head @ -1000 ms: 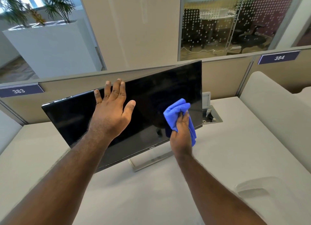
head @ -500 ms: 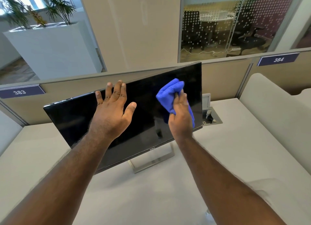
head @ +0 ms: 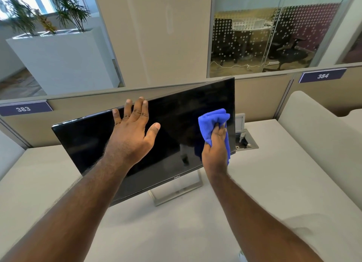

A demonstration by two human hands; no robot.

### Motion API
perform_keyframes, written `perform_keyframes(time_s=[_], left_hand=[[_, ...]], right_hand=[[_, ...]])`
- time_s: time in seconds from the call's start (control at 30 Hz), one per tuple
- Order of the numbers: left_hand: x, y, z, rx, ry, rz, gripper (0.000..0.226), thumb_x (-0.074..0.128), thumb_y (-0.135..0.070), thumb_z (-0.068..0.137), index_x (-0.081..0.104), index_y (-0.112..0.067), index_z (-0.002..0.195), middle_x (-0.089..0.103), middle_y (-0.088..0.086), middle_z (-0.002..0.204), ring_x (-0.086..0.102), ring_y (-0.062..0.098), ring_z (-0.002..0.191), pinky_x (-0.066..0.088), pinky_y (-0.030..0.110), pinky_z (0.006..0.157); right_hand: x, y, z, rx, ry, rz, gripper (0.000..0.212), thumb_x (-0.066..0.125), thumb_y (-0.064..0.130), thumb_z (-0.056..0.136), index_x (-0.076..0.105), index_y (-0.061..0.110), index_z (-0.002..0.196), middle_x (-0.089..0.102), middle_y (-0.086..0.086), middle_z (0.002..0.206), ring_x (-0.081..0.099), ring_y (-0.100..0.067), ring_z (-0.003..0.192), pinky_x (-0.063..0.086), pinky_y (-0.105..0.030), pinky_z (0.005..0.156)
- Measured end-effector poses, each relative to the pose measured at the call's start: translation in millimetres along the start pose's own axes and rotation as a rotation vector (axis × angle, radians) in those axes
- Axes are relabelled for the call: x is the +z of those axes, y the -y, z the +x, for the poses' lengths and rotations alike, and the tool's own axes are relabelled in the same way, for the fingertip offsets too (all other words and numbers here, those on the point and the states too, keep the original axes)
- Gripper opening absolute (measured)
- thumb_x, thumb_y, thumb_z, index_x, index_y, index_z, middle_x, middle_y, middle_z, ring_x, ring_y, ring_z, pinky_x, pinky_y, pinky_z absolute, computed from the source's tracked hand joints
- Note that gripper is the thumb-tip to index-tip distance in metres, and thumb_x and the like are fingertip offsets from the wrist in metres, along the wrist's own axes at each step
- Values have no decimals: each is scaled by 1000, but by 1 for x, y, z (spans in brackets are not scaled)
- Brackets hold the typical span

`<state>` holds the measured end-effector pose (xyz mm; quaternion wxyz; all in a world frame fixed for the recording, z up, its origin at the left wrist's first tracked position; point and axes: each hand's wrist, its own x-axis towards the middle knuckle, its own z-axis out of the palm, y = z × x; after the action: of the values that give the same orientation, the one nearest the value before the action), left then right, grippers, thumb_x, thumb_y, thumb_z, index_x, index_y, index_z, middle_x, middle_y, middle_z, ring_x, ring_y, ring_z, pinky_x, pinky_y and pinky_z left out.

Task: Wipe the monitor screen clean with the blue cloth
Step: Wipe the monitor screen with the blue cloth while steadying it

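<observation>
A black monitor [head: 182, 128] stands on a silver stand [head: 176, 193] on the beige desk, its screen dark and its right side tilted up. My left hand [head: 131, 136] lies flat on the screen near the top edge, fingers straight and spread. My right hand [head: 215, 150] grips a bunched blue cloth [head: 211, 122] and presses it against the right part of the screen, close to the right bezel.
The beige desk [head: 156, 232] runs to a low partition with number plates 383 [head: 23, 109] and 384 [head: 322, 76]. A cable hatch [head: 246, 141] opens in the desk right behind the monitor's right edge. A padded beige divider [head: 317, 144] rises at the right.
My right hand swept the cloth up the screen, then moved it right and slightly down toward the right edge. My left hand stayed flat near the top edge.
</observation>
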<state>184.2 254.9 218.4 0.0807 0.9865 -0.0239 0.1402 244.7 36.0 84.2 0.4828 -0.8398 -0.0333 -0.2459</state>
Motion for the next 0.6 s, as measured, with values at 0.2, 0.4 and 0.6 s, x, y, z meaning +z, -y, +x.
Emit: perform_keyframes(time_s=[0.2,0.4,0.6], left_hand=[[3,-1,-2,2,-11,2,74,12,-57,93,-11,-23,154,-22,-9,158,-26,16,146,-23,43,115],[4,-2,-1,-18,-49,32,75,15,-53,93,2,-17,157,-5,-3,165,-13,19,151,-15,46,119],[5,1,-3,7,-37,59,70,8,-55,95,-10,-22,155,-21,-8,159,-26,15,145,-20,43,116]], right_hand=[[2,59,50,-188,-104,-36,57,50,3,95,31,1,148,25,-17,158,17,-32,148,20,-44,121],[22,73,29,-583,46,-201,61,52,-3,88,36,1,146,31,-19,155,23,-39,145,27,-53,116],[-8,56,81,-269,-162,-135,57,43,-5,89,32,-6,145,28,-26,154,25,-41,144,22,-49,119]])
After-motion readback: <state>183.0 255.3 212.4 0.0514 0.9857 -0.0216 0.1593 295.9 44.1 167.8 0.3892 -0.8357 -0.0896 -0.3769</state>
